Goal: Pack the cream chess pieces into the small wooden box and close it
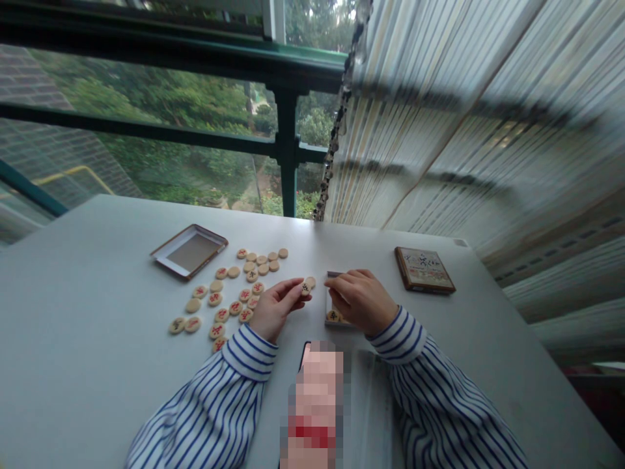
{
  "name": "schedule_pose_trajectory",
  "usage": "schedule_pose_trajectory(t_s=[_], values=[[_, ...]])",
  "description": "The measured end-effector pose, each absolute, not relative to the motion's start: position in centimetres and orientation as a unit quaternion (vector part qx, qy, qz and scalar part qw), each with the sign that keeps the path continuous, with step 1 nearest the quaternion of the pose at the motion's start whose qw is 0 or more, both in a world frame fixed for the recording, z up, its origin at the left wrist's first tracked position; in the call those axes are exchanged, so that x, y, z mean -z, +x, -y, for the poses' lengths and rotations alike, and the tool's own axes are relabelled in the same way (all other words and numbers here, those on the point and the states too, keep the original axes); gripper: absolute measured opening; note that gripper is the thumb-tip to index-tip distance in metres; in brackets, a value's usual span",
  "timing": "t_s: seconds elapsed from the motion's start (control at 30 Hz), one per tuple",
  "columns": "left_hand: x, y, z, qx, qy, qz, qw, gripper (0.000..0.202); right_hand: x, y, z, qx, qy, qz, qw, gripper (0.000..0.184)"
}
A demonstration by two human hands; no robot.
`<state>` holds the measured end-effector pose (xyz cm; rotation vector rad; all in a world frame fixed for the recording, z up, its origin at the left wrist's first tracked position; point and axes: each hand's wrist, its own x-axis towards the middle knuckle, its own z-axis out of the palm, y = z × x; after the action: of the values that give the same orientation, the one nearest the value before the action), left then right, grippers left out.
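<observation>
My left hand (pixel 279 305) pinches a xiangqi piece (pixel 306 288) marked in black between thumb and fingers. Right behind it shows a blank-faced piece (pixel 311 281); whether that one is held too I cannot tell. My right hand (pixel 364 301) is bent over a small open box (pixel 334 276), its fingers curled together and their tips partly hidden. Inside the box, near its front edge, lies a black-marked piece (pixel 333 315), with more pieces partly covered by the hand. Several loose pieces, red-marked (pixel 235 308) and blank side up (pixel 194 305), spread over the table left of my left hand.
An upturned box lid (pixel 193 251) lies at the back left of the white table (pixel 112 286). A closed box with a printed cover (pixel 424 269) sits at the right. In front of me lies a pixelated phone-like object (pixel 317 397). Window and curtain (pixel 420 130) border the far edge.
</observation>
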<state>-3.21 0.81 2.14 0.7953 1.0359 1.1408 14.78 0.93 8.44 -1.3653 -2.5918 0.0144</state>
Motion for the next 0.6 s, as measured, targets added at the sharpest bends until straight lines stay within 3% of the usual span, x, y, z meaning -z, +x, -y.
schedule_pose_trajectory(t_s=[0.6], values=[[-2.0, -2.4, -0.3, -0.486, 0.382, -0.461, 0.636, 0.038, -7.9, 16.6, -0.8, -0.017, -0.471, 0.872, 0.128, 0.019]])
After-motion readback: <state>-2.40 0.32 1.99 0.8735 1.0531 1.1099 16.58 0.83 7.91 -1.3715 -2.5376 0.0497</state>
